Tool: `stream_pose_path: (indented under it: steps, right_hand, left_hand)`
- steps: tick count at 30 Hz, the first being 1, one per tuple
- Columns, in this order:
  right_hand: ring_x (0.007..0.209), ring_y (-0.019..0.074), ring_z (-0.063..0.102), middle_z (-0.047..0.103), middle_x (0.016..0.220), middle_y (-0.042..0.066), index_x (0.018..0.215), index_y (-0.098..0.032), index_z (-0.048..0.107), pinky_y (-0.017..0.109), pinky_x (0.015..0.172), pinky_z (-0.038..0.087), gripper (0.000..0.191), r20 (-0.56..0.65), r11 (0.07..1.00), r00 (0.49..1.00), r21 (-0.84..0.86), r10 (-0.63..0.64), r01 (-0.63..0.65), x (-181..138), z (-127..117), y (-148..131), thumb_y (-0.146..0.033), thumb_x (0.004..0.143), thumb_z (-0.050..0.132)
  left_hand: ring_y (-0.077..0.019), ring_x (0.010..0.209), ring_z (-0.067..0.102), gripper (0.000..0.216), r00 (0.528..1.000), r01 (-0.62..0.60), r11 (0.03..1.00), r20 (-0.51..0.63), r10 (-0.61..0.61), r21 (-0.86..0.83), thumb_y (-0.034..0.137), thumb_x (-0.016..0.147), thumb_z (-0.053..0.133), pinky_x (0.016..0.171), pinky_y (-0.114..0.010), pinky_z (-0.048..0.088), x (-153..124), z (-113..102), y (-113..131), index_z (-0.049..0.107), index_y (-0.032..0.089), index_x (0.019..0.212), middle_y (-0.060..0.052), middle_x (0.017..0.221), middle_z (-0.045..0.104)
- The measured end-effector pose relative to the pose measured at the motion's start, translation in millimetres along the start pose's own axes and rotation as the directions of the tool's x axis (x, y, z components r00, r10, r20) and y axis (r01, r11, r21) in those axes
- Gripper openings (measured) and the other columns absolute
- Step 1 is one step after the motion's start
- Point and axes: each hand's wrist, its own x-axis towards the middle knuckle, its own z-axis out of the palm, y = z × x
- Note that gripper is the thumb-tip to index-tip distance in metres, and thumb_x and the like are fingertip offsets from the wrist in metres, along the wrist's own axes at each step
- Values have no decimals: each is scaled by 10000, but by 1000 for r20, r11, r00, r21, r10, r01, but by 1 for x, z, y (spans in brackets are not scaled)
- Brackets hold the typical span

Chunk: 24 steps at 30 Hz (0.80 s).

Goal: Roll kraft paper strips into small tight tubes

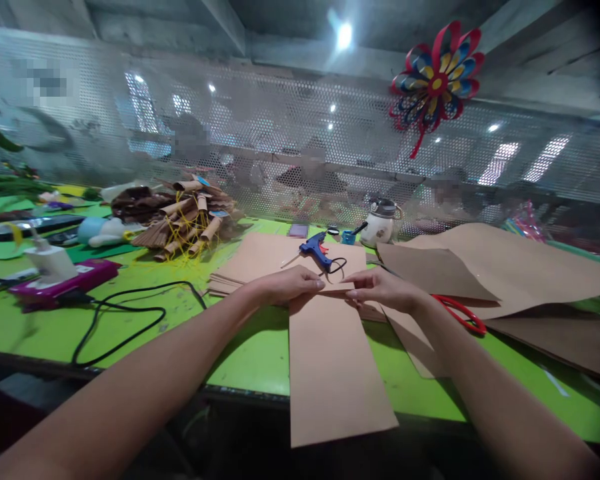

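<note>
A long strip of brown kraft paper hangs toward me over the table's front edge, its far end folded over in a narrow band. My left hand pinches that fold at its left end, thumb on top. At the fold's right end my right hand pinches it between thumb and fingers. Just beyond my hands a blue glue gun with a red trigger lies on a stack of brown paper sheets. Red-handled scissors rest right of my right hand, partly hidden by my forearm.
On the green table, a purple power strip with a white plug and black cable sits at left. Rolled and pleated paper pieces pile behind it. A white jar stands at the back; large brown sheets cover the right.
</note>
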Motion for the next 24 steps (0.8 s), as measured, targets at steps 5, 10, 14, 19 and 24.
stream_pose_path:
  steps: [5,10,14,19,24]
  right_hand:
    - [624,112,509,576,720,14,1032,-156,623,258,607,425,352,-50,997,998,66,-29,32,1,1,4,-302,712,637]
    - [627,114,513,551,706,23,906,-138,652,273,609,456,253,15,991,998,121,-64,62,-1,5,-4,-336,768,577]
    - [701,129,516,580,792,41,1085,-165,601,271,630,445,375,-62,990,997,131,-46,54,-2,4,-1,-320,743,611]
    - [755,131,535,599,882,55,1147,-170,564,268,678,431,497,-122,965,992,258,-12,44,2,5,6,-241,668,677]
    - [666,110,542,605,794,47,953,-124,639,257,639,430,316,-122,943,992,332,38,5,7,10,6,-323,708,641]
  left_hand:
    - [-59,431,271,449,999,-29,999,-38,30,35,556,768,468,423,-212,188,-1,-1,5,392,159,571,48,483,339]
    - [-66,458,272,446,999,-31,999,-27,32,45,559,762,473,432,-217,179,-3,-2,9,420,152,588,42,514,336]
    - [-65,457,246,444,998,-64,998,-5,64,-3,556,765,474,433,-219,174,-4,-2,10,396,158,585,51,513,293]
    - [-65,450,238,452,997,-70,997,-35,69,-30,562,755,488,431,-221,162,-4,-1,7,366,166,575,53,509,287]
    - [-64,450,229,458,998,-51,997,-48,48,-50,559,742,504,431,-222,152,-6,0,10,359,166,559,54,505,289]
